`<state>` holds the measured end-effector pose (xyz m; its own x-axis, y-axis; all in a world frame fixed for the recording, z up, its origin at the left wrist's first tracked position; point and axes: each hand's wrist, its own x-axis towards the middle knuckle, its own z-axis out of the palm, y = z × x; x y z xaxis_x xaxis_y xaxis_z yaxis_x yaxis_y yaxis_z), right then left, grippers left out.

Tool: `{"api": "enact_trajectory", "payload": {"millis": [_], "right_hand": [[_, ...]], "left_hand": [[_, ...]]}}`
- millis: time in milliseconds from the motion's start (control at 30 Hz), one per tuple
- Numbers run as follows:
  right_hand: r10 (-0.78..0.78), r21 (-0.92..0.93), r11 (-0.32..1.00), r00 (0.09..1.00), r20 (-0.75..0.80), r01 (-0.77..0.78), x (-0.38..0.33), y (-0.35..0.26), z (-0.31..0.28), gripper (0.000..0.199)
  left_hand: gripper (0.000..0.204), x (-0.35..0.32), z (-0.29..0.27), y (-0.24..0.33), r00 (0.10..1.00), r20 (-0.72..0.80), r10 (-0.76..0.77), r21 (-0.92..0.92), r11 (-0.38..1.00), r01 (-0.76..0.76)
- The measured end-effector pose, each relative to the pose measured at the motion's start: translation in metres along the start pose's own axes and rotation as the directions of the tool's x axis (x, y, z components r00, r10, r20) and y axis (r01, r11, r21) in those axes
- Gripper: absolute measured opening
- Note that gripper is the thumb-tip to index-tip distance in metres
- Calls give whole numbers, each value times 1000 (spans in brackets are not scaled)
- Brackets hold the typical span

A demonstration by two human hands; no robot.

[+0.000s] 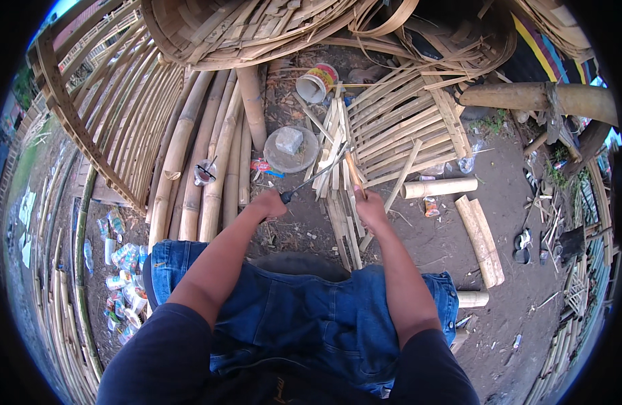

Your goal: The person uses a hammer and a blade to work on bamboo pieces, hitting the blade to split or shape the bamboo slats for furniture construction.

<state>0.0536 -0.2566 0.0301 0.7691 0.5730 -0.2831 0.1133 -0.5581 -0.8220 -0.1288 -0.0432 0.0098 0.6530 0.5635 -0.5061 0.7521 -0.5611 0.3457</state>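
My left hand (269, 204) is closed around the black handle of a long thin metal tool (316, 175), slanting up and to the right. In my right hand (370, 208), fingers wrapped round it, is a wooden-handled tool (353, 172) pointing away from me. The far ends of both tools come close together above a heap of split bamboo strips (336, 182); whether they touch I cannot tell. Beyond my left hand, a pale grey stone block (289, 141) rests on a round grey slab (274, 160). A slatted bamboo panel (392, 145) lies beyond the strips.
Thick bamboo poles (220, 155) lie at the left, with a cup (204, 172) on them. A slatted bamboo frame (125, 121) stands beside them. Large woven bamboo pieces (250, 40) overhang the far side. Cut bamboo lengths (478, 236) lie right; plastic litter (127, 260) lies left.
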Motion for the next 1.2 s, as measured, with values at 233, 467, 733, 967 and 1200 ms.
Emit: {"api": "enact_trajectory", "payload": {"millis": [233,467,733,967,1200], "right_hand": [[-20,-41,999,1000,-6,20,1,4,0,48],[-51,-17,999,998,-32,51,11,-2,10,48],[-392,-143,920,864,-316,365,-3,-39,-19,44],[-519,323,490,568,-639,810,-3,-77,-28,38],[-295,-301,933,897,-329,196,35,46,37,41]], "left_hand": [[20,9,0,-9,1000,26,-13,-189,982,18],[22,11,0,-14,1000,7,19,-9,1000,-19],[22,13,1,-3,998,45,-36,-40,999,38],[22,8,1,-11,1000,-16,-15,-75,997,13],[25,11,6,-25,995,-32,-95,-341,937,78]]}}
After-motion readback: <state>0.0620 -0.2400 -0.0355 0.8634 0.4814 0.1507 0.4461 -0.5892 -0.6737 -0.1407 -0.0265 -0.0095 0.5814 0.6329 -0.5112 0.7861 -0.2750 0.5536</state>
